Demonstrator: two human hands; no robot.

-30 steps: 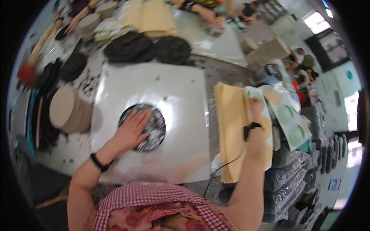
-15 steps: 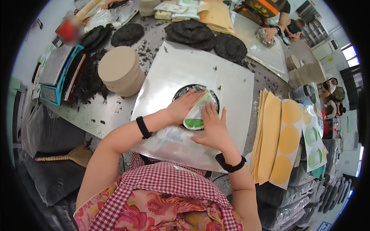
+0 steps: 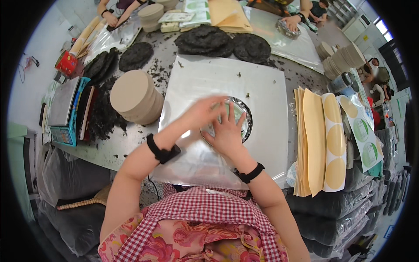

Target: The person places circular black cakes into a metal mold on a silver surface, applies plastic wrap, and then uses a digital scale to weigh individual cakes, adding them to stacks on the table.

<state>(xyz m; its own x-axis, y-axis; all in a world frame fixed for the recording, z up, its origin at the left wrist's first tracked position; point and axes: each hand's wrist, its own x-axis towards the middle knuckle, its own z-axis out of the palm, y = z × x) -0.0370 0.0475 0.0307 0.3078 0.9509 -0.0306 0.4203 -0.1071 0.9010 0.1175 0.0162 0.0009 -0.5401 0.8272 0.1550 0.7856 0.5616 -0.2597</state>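
A round dark disc wrapped in shiny film (image 3: 249, 124) lies on the silver sheet (image 3: 266, 153) in front of me. On its top is a round green and white label (image 3: 238, 112), mostly covered by my hands. My right hand (image 3: 228, 134) presses flat on the label, fingers spread. At the label's upper left is my left hand (image 3: 201, 114), blurred by motion; its fingers are too smeared to tell whether they grip anything.
Left of the sheet stand a stack of beige discs (image 3: 136, 98) and a blue scale (image 3: 65, 134). Dark fibrous cakes (image 3: 204, 41) lie beyond it. At right are sheets of round stickers (image 3: 335, 148) and tan paper (image 3: 313, 144). A co-worker's hand (image 3: 291, 22) rests on another wrapped disc.
My right hand has moved left across the label and now lies flat over its middle. My left hand has lifted slightly and blurs at the upper left. The label now lies flatter on the disc.
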